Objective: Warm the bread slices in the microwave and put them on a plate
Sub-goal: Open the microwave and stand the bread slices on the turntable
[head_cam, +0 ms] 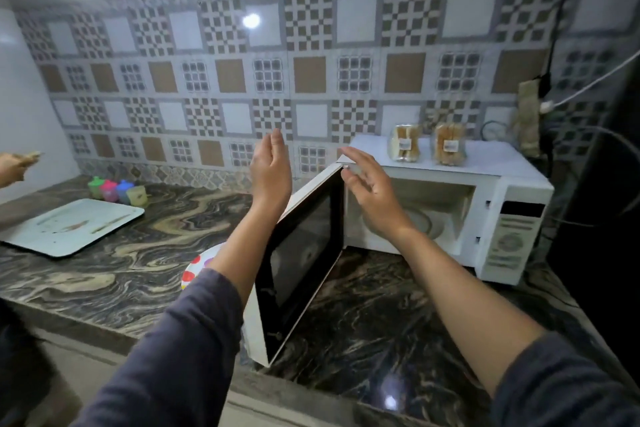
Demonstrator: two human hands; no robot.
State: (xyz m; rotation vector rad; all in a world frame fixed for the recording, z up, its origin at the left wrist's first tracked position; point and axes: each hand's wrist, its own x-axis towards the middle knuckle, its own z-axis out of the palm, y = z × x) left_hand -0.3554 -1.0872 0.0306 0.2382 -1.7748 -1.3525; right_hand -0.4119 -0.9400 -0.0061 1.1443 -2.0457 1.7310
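Veined marble counter [363, 322], boxy white microwave [512, 184]

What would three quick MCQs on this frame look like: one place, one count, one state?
1. Where do the bread packs sit?
A) on top of the microwave
B) inside it
C) on the tray

2. How many small coloured cups stand by the wall?
A) one
B) four
C) seven

3. The microwave door is:
A) shut
B) taken off
C) open

Answers:
1 A: both packs stand on its white top.
2 B: green, pink, blue and yellow ones stand in a row.
3 C: it swings out toward the camera and the cavity shows.
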